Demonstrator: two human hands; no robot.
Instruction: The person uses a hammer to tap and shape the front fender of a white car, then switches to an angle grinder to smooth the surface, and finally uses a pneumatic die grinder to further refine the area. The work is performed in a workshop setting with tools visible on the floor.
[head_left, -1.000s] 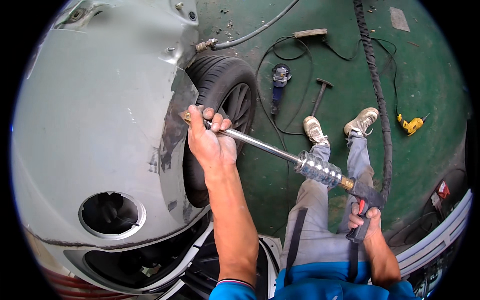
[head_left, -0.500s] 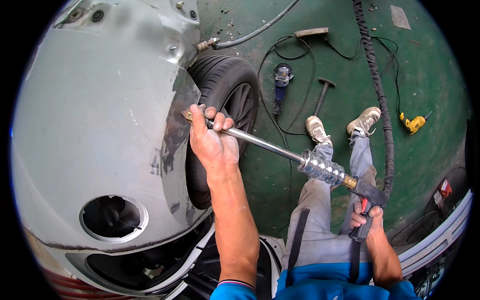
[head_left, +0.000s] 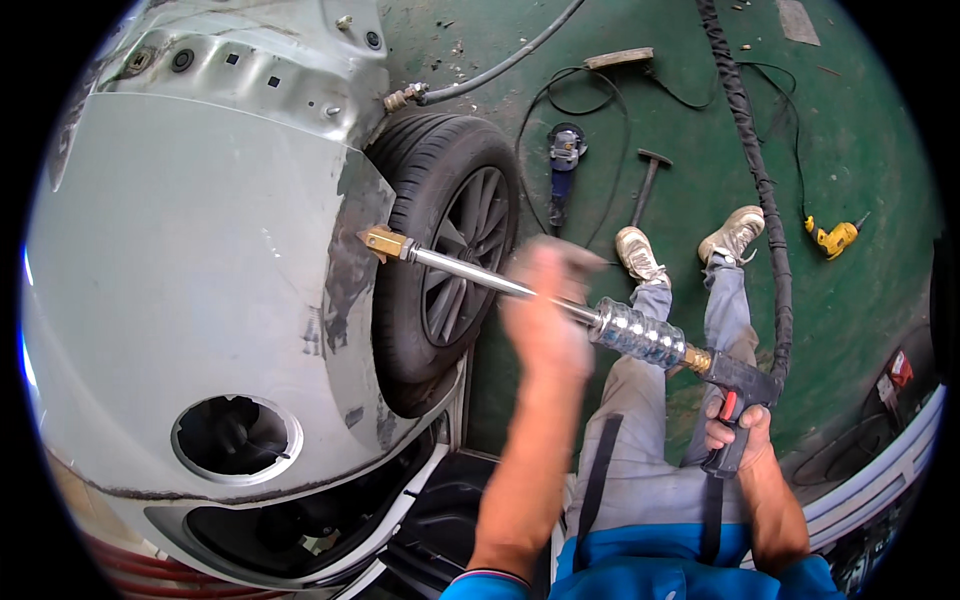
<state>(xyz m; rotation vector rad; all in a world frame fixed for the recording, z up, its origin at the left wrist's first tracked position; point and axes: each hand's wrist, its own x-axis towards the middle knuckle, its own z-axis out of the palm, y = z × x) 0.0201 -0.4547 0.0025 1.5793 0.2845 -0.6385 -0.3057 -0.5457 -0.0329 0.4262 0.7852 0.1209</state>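
Note:
My right hand (head_left: 757, 428) wraps round the black pistol grip of a slide hammer dent puller (head_left: 738, 380), with its red trigger by the fingers. From the grip a shiny rod runs left through a ridged metal sliding weight (head_left: 640, 332). Its brass tip (head_left: 387, 243) meets the sanded, dark-patched edge (head_left: 350, 260) of a grey car body panel (head_left: 200, 300), just above the wheel arch. Motion smears my left hand (head_left: 548, 318), which is over the rod just left of the weight; its fingers are too blurred to read.
A car wheel (head_left: 450, 240) fills the arch. On the green floor lie an angle grinder (head_left: 565, 165), a hammer (head_left: 648, 190), a yellow power tool (head_left: 832, 238) and cords. A thick wrapped cable (head_left: 755, 170) runs to the puller's grip. The panel has a round opening (head_left: 237, 436).
My left hand has left the brass tip and moved right along the rod toward the sliding weight. The right hand keeps its hold on the grip.

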